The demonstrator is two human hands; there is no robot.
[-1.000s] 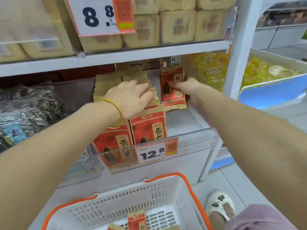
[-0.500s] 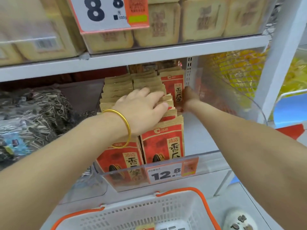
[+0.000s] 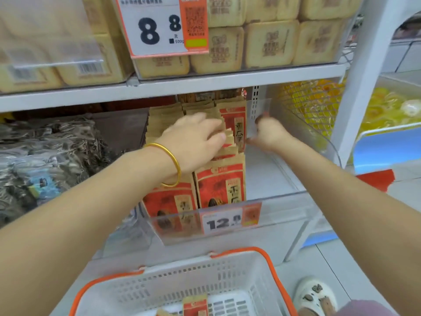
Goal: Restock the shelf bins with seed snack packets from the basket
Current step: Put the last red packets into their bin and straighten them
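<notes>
Red and tan seed packets (image 3: 219,185) stand in two rows in a clear shelf bin (image 3: 284,213). My left hand (image 3: 196,142), with a gold bangle, presses flat on the packet tops with straight fingers. My right hand (image 3: 268,133) is curled at the right edge of an upright seed packet (image 3: 234,126) at the back of the right row; it is blurred. Below stands a white basket with an orange rim (image 3: 227,279), and one more packet (image 3: 196,305) lies in it.
A 12.8 price tag (image 3: 222,222) hangs on the bin front. Bags of loose sunflower seeds (image 3: 45,156) fill the left bin. Boxed cakes (image 3: 268,42) sit on the shelf above. A yellow sweets bin (image 3: 314,103) and a white post (image 3: 364,76) stand at the right.
My right hand has carried the packet from in front of the stack to the back of the right row. My left hand has stayed on the packet tops. The view has moved closer.
</notes>
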